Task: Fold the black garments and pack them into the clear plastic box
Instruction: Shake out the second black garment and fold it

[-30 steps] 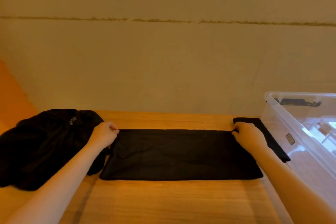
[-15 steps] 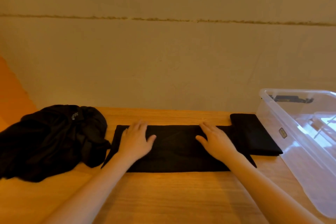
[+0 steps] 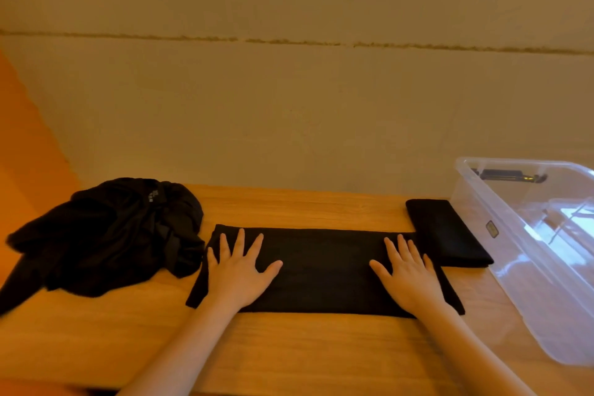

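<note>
A black garment (image 3: 324,270) lies folded into a long flat strip across the middle of the wooden table (image 3: 289,350). My left hand (image 3: 239,270) presses flat on its left part, fingers spread. Flat on the strip's right part rests my right hand (image 3: 408,273), fingers straight. A smaller folded black garment (image 3: 445,231) lies at the strip's far right end, next to the clear plastic box (image 3: 482,202). A crumpled heap of black garments (image 3: 106,235) sits at the left.
The clear plastic box stands at the table's right edge, with a dark latch (image 3: 511,175) on its far rim. A plain wall (image 3: 289,106) rises directly behind the table. Bare wood runs along the front of the table.
A second ago both hands pinched the strip's far corners. They let go, came down flat on the cloth, then slid apart toward its ends.
</note>
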{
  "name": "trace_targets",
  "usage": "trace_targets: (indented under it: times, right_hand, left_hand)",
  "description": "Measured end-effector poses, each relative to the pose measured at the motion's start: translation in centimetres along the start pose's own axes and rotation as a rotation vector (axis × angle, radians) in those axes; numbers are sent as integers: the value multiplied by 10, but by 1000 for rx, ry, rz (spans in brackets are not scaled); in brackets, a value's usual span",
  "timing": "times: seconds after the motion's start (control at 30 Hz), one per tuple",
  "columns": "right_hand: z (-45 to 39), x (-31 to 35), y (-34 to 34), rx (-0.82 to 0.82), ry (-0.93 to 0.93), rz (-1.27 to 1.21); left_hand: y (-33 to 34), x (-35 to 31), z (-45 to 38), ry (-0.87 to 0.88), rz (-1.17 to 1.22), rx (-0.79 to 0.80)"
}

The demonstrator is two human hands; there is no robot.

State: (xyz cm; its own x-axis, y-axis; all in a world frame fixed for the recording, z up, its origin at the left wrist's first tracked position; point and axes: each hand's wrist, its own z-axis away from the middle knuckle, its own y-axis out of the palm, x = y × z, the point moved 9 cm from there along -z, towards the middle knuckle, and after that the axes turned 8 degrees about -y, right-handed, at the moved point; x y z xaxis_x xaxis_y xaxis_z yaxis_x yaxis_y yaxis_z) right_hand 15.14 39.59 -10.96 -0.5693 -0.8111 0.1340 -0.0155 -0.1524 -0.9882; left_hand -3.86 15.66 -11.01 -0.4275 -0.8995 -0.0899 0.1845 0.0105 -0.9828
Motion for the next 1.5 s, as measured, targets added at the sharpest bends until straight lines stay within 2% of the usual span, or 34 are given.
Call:
trace_targets:
  times: [0.17, 0.27, 0.33, 0.4, 0.47, 0.6, 0.67, 0.77, 0.83, 1.07, 1.3, 1.5]
  right_hand:
    - [24, -2, 3, 1, 3, 4]
    - [30, -2, -1, -11, -5, -24]
    - [32, -2, -11, -67, -39, -60]
    - [31, 0, -25, -141, -89, -96]
    - [28, -1, -44, -235, -103, -124]
    - [45, -24, -77, -426, 58, -242]
    - [68, -45, -71, -457, 180, -364]
    - [100, -67, -42, -398, 306, -559]
    - [113, -72, -29, -381, 324, -621]
    - [119, -72, -23, -370, 313, -625]
    - [117, -80, -20, -281, 349, -683]
    - [119, -85, -19, -291, 367, -723]
  left_hand:
    - [4, 12, 21, -50, 19, -27]
    - [-3, 20, 26, -110, 130, -81]
    - [-15, 32, 26, -171, 267, -172]
    - [-31, 45, 25, -232, 305, -279]
    - [-41, 58, 21, -278, 331, -320]
    - [-50, 86, 27, -315, 548, -328]
    - [-40, 100, 41, -309, 674, -297]
    - [-17, 120, 66, -331, 861, -237]
    - [-10, 128, 76, -349, 881, -236]
    - [-7, 119, 90, -350, 819, -239]
    - [-14, 130, 99, -363, 960, -284]
    - [-11, 130, 104, -380, 1020, -254]
